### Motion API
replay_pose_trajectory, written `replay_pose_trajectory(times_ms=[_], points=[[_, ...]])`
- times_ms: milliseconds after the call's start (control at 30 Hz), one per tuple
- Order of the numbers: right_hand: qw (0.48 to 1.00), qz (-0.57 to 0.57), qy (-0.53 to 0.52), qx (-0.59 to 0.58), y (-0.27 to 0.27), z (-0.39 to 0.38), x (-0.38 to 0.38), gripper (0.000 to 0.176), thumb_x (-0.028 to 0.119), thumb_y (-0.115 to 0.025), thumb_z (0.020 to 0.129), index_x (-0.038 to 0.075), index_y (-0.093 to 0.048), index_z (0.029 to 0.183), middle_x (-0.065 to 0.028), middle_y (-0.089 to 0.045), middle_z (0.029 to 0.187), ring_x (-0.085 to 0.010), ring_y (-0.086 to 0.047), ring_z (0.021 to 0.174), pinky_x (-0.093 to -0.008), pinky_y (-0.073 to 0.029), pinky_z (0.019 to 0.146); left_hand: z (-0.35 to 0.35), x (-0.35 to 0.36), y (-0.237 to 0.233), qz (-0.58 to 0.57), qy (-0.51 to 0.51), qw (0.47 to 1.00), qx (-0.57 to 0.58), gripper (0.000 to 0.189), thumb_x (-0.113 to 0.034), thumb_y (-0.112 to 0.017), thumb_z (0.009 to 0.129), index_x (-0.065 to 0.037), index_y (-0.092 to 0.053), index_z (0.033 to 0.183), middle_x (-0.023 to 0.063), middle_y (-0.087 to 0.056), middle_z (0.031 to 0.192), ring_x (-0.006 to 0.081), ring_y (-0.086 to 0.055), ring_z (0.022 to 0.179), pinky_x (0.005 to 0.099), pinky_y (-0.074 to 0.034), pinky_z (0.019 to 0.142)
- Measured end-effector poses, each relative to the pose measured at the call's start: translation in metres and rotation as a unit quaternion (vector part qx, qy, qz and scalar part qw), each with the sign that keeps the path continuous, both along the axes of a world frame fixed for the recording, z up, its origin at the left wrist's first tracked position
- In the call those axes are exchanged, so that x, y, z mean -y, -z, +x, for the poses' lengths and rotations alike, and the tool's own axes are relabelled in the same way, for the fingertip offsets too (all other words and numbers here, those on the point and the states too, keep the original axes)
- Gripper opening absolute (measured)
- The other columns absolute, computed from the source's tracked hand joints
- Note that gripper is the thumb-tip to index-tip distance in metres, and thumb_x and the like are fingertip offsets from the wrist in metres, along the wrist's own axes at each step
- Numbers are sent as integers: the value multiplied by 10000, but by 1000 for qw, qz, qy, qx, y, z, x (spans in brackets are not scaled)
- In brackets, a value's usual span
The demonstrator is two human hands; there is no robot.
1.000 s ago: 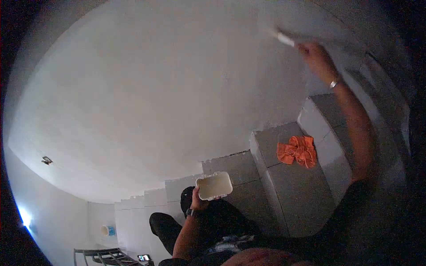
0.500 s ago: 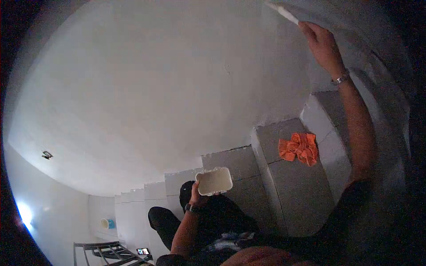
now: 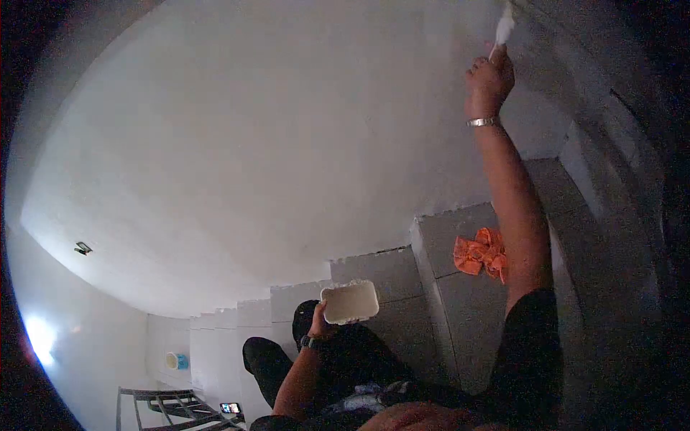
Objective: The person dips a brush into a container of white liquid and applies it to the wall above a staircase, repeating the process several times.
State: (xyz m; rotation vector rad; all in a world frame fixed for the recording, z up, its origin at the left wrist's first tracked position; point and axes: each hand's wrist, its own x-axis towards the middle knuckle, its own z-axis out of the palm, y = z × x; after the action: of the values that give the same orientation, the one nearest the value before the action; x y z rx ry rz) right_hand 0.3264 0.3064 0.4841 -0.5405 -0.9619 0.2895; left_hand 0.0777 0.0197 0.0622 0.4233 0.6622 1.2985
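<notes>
My left hand (image 3: 320,323) grips the side of a rectangular plastic tub (image 3: 359,318), held level above my knees. Its rim is crusted with white, and a pale off-white layer fills the inside. High up at the right, my right hand (image 3: 490,80) is closed around the handle of a paintbrush (image 3: 504,30). The white brush end overlaps the wall (image 3: 287,144) near the corner with the darker side wall. A crumpled orange cloth (image 3: 479,253) lies on a stair tread, partly hidden behind my right forearm.
Tiled stairs (image 3: 381,276) run down along the wall towards the lower left. Down there are a metal ladder (image 3: 154,395), a lit phone (image 3: 230,408) and a small white-and-blue bucket (image 3: 177,360). A wall box (image 3: 83,248) sits at the left, above a bright light (image 3: 40,339).
My right hand has swung left and slightly down, tilting the brush from leaning left to nearly upright. My forearm now covers part of the orange cloth. The left hand and tub barely shifted.
</notes>
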Motion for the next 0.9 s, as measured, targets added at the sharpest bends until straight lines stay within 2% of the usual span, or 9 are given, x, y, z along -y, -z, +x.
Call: replay_pose_trajectory(times_ms=[167,233,267,367,500,633,767,833,900], points=[[977,104,128,134,1,-36,-14,329,333,-397,873,62,-583,890,-3,-454,590,-95,-430,495,-231,-373,443,3,2,-14,-62,-57,991,-102,585,-434,-425,797,-25,-354,1210,135,-454,1168,305,-482,1012,476,-430,802],[949,145,134,246,-1,-66,-7,334,331,-400,870,53,-584,892,-37,-496,605,-124,-469,521,-262,-401,483,-4,-5,29,12,11,997,75,576,-422,-435,795,-27,-357,1207,133,-455,1167,299,-480,1017,471,-428,809],[929,169,133,300,1,-80,-6,340,333,-406,867,45,-584,894,-58,-524,616,-144,-493,540,-281,-419,513,-4,-6,34,12,8,997,74,576,-422,-435,795,-27,-357,1207,133,-455,1167,299,-480,1017,471,-428,809],[918,83,-24,387,-2,-108,49,354,336,-413,862,28,-585,892,-96,-571,673,-182,-531,584,-309,-437,583,-3,-7,36,-5,5,995,101,567,-419,-423,802,-27,-358,1206,133,-458,1161,296,-480,1017,473,-427,811],[888,280,152,333,-11,-88,3,358,338,-439,856,17,-593,895,-60,-552,637,-156,-503,553,-285,-412,552,-3,-3,38,9,-1,998,68,576,-426,-408,801,-21,-355,1206,139,-461,1154,296,-483,1013,456,-425,816],[981,15,73,180,-8,-12,8,356,354,-433,859,43,-596,913,-6,-495,618,-107,-448,476,-239,-367,444,-4,-3,29,-15,19,999,41,599,-447,-392,795,-12,-355,1205,146,-460,1157,301,-481,1017,445,-422,816],[986,91,130,43,17,71,-39,330,347,-465,844,53,-581,937,-1,-459,596,-92,-424,469,-220,-343,421,15,5,-10,-23,-53,998,6,627,-486,-351,797,-15,-350,1210,152,-441,1183,315,-481,1012,445,-419,812],[996,10,-29,-83,17,83,-32,331,341,-482,832,40,-567,940,2,-444,584,-94,-424,468,-225,-346,416,11,3,2,-9,-60,997,-55,621,-485,-359,795,-22,-354,1209,152,-443,1178,317,-485,1003,450,-428,791],[1000,17,17,9,14,72,-28,327,345,-476,833,48,-571,932,5,-442,584,-89,-424,471,-225,-349,416,8,0,6,10,-69,990,-120,615,-484,-366,793,-30,-357,1208,153,-446,1173,319,-490,994,455,-438,771]])
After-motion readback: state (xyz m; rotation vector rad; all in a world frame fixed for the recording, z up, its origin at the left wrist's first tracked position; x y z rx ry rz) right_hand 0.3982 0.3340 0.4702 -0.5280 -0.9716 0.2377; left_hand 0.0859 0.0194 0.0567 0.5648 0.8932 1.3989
